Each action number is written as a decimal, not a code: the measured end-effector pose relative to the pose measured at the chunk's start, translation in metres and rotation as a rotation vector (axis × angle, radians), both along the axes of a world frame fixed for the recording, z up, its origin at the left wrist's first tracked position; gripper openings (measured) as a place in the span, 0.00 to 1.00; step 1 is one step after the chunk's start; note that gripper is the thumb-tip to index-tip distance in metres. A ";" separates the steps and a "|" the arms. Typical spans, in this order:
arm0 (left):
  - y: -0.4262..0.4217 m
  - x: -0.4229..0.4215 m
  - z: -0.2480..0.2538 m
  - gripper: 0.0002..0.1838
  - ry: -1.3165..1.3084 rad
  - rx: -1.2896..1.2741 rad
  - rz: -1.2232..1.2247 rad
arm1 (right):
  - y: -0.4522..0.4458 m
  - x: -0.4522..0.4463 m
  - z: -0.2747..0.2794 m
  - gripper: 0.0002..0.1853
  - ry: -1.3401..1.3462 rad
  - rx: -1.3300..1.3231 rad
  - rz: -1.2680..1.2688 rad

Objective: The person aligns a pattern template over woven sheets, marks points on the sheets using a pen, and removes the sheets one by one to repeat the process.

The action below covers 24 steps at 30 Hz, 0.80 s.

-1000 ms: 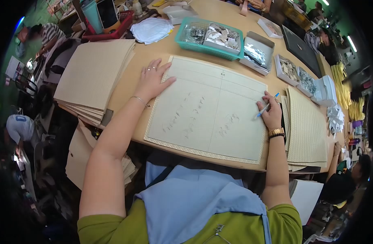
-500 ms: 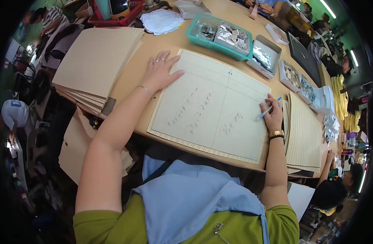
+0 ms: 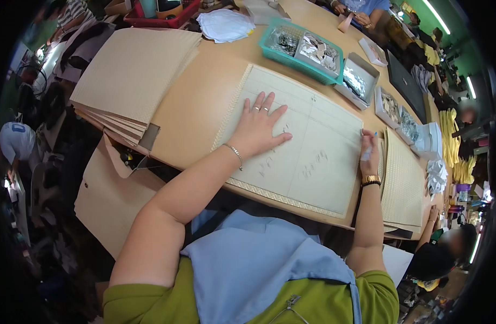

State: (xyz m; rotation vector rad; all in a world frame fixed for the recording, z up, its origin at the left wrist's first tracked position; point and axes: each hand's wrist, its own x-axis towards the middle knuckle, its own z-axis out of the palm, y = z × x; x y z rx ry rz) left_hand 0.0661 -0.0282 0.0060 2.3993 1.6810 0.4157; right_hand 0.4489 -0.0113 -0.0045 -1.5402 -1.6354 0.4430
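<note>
While left hand [image 3: 260, 128] rests splayed, likely steadying handwritten card [image 3: 332, 183] at near edge of desk [image 3: 202, 102], right hand [image 3: 372, 160] curls round blue-tipped pen [image 3: 367, 154].

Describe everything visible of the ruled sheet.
The ruled sheet is pale, flat, rectangular and card-like, with thin straight lines and handwriting too small to read. It lies over a patterned sheet on the table. The left hand rests spread on it; the right hand is at its right edge.
</note>
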 end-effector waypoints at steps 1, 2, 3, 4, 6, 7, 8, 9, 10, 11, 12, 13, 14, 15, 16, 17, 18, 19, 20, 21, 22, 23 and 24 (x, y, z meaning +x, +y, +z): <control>-0.001 0.000 -0.001 0.41 -0.009 0.001 0.004 | 0.005 -0.004 0.007 0.18 0.144 0.008 -0.062; -0.002 0.001 -0.001 0.42 -0.016 -0.001 0.005 | 0.008 -0.008 0.012 0.19 0.290 0.012 -0.127; -0.002 0.000 -0.001 0.42 -0.017 -0.002 0.009 | 0.013 -0.024 0.018 0.21 0.313 0.033 -0.071; -0.002 0.001 -0.001 0.41 -0.018 -0.003 0.009 | 0.022 -0.051 0.024 0.22 0.337 0.057 -0.020; -0.002 0.001 -0.001 0.41 -0.022 0.000 0.004 | 0.040 -0.108 0.038 0.22 0.388 -0.006 0.117; -0.002 0.001 -0.002 0.42 -0.028 0.004 0.006 | 0.049 -0.138 0.042 0.21 0.412 -0.095 0.209; -0.002 0.001 -0.002 0.42 -0.033 0.008 0.010 | 0.057 -0.166 0.042 0.19 0.473 -0.120 0.272; -0.002 0.000 -0.001 0.42 -0.028 -0.002 0.006 | 0.066 -0.193 0.042 0.18 0.533 -0.145 0.338; -0.001 0.000 0.000 0.43 -0.022 -0.010 0.004 | 0.075 -0.217 0.041 0.15 0.577 -0.153 0.363; -0.001 0.000 0.001 0.43 -0.017 -0.020 0.001 | 0.085 -0.236 0.037 0.13 0.622 -0.163 0.387; -0.002 0.000 0.003 0.44 -0.021 -0.034 0.000 | 0.103 -0.250 0.026 0.12 0.599 -0.139 0.399; -0.002 -0.001 0.006 0.45 -0.025 -0.048 -0.001 | 0.119 -0.262 0.014 0.12 0.575 -0.117 0.411; -0.002 -0.001 0.008 0.45 -0.030 -0.061 -0.001 | 0.131 -0.273 0.007 0.12 0.503 -0.097 0.384; -0.001 -0.001 0.008 0.46 -0.027 -0.048 0.004 | 0.137 -0.285 0.007 0.12 0.431 -0.077 0.356; -0.001 0.000 0.006 0.46 -0.024 -0.037 0.008 | 0.140 -0.292 0.006 0.12 0.359 -0.059 0.327; -0.002 0.000 0.005 0.47 -0.021 -0.026 0.011 | 0.142 -0.297 0.005 0.12 0.310 -0.058 0.307; -0.002 0.000 0.003 0.46 -0.026 0.001 0.013 | 0.141 -0.301 0.012 0.12 0.260 -0.058 0.286; -0.002 0.001 0.001 0.45 -0.031 0.027 0.014 | 0.140 -0.304 0.016 0.12 0.209 -0.058 0.266; -0.002 0.001 -0.001 0.44 -0.039 0.052 0.015 | 0.144 -0.306 0.012 0.12 0.178 -0.024 0.273; -0.001 0.001 -0.001 0.45 -0.040 0.048 0.016 | 0.142 -0.307 0.015 0.12 0.155 -0.010 0.268; -0.002 0.001 -0.001 0.45 -0.042 0.044 0.016 | 0.139 -0.308 0.018 0.12 0.131 0.002 0.264; -0.002 0.001 0.000 0.45 -0.044 0.038 0.017 | 0.137 -0.309 0.020 0.12 0.106 0.012 0.260; -0.003 0.000 0.002 0.45 -0.043 0.027 0.013 | 0.136 -0.310 0.021 0.12 0.099 0.009 0.262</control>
